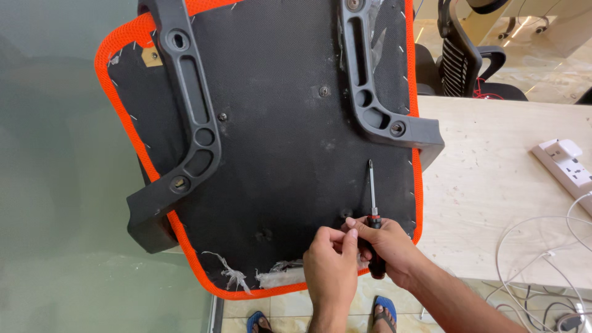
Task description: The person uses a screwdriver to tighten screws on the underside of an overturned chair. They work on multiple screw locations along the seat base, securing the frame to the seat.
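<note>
Hands [364, 256] grip screwdriver [374, 216] near seat's [277, 142] orange edge [418, 203].

An upturned seat base [277, 154], black with orange edge, lies on the bench [493, 203]. At its near edge the right hand [391, 246] grips a screwdriver [374, 216], tip pointing far. The left hand [330, 268] touches it. A white power strip [564, 163] lies far right.

armrest brackets [191, 111] flank open seat underside [277, 123], power strip [564, 163] far right

Matt black cloth seat underside [277, 154] (orange mesh edging), dull grey plastic brackets [191, 105]; screwdriver [372, 203] shaft probably polished metal.
</note>
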